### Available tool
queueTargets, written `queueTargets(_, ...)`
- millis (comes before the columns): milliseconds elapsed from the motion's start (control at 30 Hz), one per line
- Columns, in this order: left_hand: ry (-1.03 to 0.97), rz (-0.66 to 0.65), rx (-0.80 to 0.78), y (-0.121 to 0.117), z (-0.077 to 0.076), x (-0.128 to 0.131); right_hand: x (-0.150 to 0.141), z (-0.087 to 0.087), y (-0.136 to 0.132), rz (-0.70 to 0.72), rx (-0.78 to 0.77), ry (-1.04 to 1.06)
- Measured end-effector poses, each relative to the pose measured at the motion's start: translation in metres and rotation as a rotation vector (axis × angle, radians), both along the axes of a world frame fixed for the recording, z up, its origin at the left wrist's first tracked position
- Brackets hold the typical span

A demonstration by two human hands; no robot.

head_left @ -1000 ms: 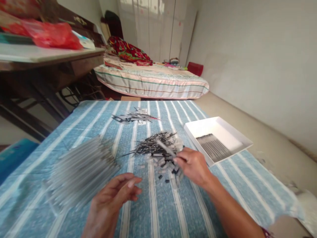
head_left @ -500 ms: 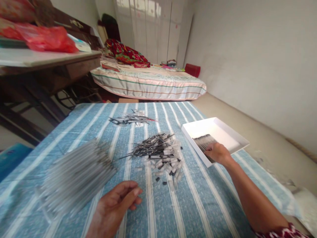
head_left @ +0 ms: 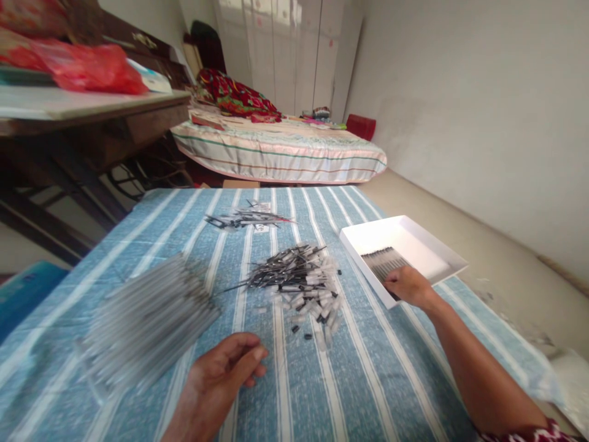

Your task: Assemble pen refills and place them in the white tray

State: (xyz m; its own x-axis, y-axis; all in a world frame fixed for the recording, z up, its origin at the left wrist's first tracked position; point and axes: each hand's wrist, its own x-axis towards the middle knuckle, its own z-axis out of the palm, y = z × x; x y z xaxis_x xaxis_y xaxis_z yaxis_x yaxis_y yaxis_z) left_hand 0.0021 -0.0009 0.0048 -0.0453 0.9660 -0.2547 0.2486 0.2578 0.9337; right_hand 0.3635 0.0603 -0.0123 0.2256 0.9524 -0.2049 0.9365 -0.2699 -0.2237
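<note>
Box (head_left: 414, 242) holds a row of pens (head_left: 380, 260); right hand's (head_left: 408, 286) fingers bend over them, grip hidden. Left of the box, left hand (head_left: 225, 371) curls loosely, holding nothing visible. Best align each pen flush.

Tube bundle (head_left: 147, 325) blurred; right hand (head_left: 407, 286) partly hides rods (head_left: 380, 263).

Right sleeve (head_left: 550, 431), dark red with wavy white patterning

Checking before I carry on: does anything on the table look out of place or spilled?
Slightly: two small black pieces lie loose on the striped cloth, just off the mixed heap, as if strayed. No clear damage shows.
</note>
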Motion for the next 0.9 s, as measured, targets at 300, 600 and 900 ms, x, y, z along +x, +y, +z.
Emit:
queueTargets(300,0.027,-0.052,-0.033,0.002,-0.009,-0.006,0.001,0.002,-0.003,0.043,-0.027,-0.006)
queueTargets(600,0.097,-0.08,0.041,0.002,-0.016,-0.013,-0.009,0.011,-0.01,-0.049,0.167,-0.102)
queueTargets(900,0.811,0.07,0.277,0.015,-0.014,-0.055,-0.102,0.018,-0.021,0.339,0.372,0.316)
